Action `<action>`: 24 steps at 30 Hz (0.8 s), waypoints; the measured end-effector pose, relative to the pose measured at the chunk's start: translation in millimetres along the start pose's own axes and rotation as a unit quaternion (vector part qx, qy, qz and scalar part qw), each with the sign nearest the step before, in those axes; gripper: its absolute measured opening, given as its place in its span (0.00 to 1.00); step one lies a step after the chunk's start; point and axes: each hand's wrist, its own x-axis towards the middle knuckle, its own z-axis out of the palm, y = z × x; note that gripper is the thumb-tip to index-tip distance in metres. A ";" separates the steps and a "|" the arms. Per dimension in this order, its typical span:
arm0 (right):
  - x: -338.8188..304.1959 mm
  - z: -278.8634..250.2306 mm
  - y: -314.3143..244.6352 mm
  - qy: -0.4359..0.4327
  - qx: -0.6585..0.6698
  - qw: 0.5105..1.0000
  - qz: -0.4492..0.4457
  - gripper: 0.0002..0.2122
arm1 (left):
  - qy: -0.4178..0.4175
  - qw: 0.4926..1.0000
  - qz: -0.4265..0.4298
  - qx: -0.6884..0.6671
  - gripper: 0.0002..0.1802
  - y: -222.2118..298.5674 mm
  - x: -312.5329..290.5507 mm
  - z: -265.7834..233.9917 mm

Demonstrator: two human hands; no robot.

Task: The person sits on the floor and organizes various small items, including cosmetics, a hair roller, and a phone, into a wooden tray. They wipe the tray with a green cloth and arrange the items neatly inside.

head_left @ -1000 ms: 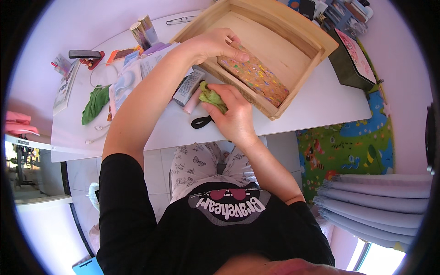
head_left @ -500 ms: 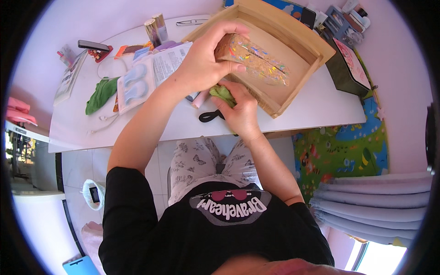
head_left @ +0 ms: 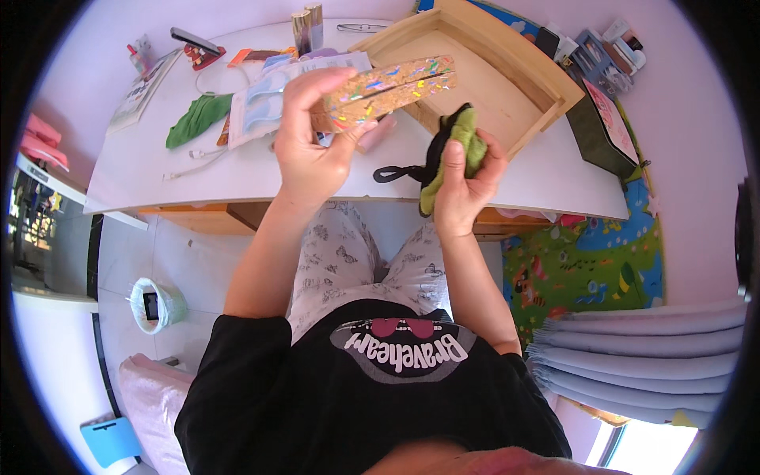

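The left hand (head_left: 313, 154) grips a speckled cork case (head_left: 388, 93) — tilted, mostly left of the wooden tray (head_left: 479, 77) on the white desk (head_left: 253, 174) — while the right hand (head_left: 465, 188) clutches a green-and-black cloth (head_left: 469, 133) at the tray's near side.

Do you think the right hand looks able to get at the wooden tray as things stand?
Probably yes: nothing visible blocks the right hand from the wooden tray, though its fingers are occupied with a green cloth.

Room opens between left hand (head_left: 311, 150) and right hand (head_left: 465, 188), but a black loop (head_left: 413, 171) intrudes.
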 end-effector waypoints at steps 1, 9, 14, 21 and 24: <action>-0.9 -0.9 -9.6 -0.017 -0.037 0.998 -0.044 0.19 | 0.003 0.999 0.027 0.044 0.31 -0.7 -5.0 0.7; 9.2 10.8 -66.1 -0.202 -0.304 0.880 -0.303 0.15 | 0.018 0.995 0.063 0.071 0.29 22.6 -36.3 9.4; 31.2 -16.7 -35.6 -0.125 -0.250 0.960 0.003 0.11 | 0.066 0.995 -0.022 -0.072 0.32 35.8 -44.2 -6.5; 10.6 -2.4 -57.3 -0.083 0.119 0.987 0.071 0.14 | 0.195 0.789 -0.364 -0.456 0.32 64.6 -61.6 10.4; -17.1 4.7 -68.1 -0.142 -0.090 0.986 -0.012 0.16 | 0.186 0.705 -0.411 -0.547 0.32 66.2 -70.8 22.3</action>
